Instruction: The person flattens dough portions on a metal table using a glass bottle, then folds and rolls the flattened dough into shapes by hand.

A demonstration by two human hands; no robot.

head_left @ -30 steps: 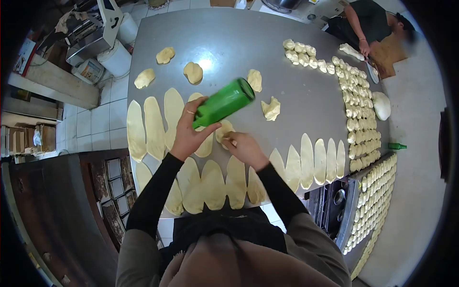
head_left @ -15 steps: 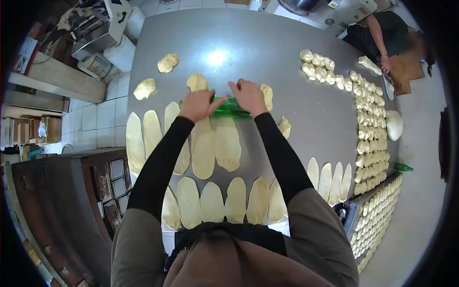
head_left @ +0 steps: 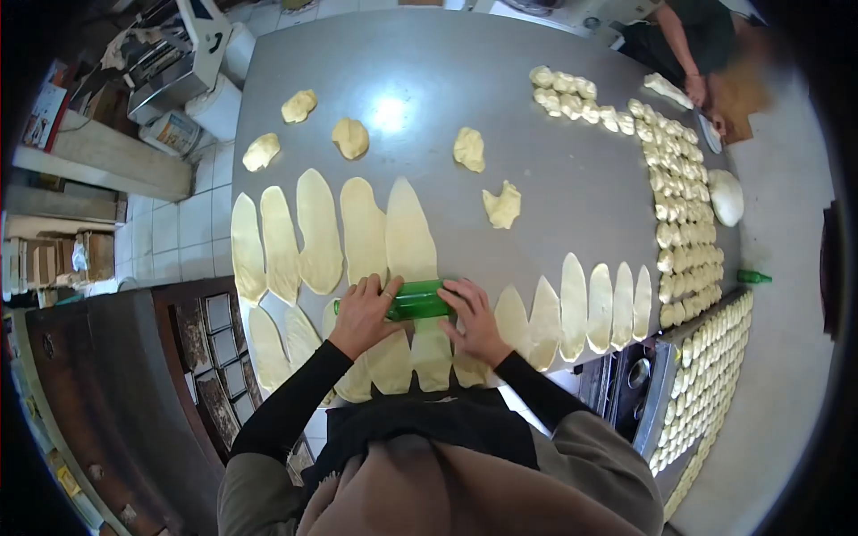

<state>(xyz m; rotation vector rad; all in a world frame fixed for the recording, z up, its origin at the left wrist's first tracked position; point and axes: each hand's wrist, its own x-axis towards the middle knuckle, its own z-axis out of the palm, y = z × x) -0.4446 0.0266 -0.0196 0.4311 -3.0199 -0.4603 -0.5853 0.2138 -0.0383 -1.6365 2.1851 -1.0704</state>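
A green glass bottle (head_left: 418, 301) lies crosswise over the near end of a long flattened dough strip (head_left: 410, 234). My left hand (head_left: 362, 314) grips the bottle at its neck side, and my right hand (head_left: 474, 320) has its fingers on the base end. Left of that strip lies another flat oval (head_left: 362, 228), with several more further left. A nearer row of flat dough pieces (head_left: 390, 364) is partly covered by my hands. Beyond them sit unflattened lumps, one at the centre (head_left: 468, 149) and one torn-looking piece (head_left: 502, 205).
Rows of small dough pieces (head_left: 677, 210) line the metal table's (head_left: 572, 201) right side, beside a large dough ball (head_left: 726, 197). A full tray (head_left: 702, 384) stands at the lower right, near a second green bottle (head_left: 753, 277). A co-worker's hands (head_left: 697, 89) are at the upper right.
The bottle was raised in my left hand, then laid on the dough under both hands. It has since come toward my body, and the strip beyond it now shows long and flat.
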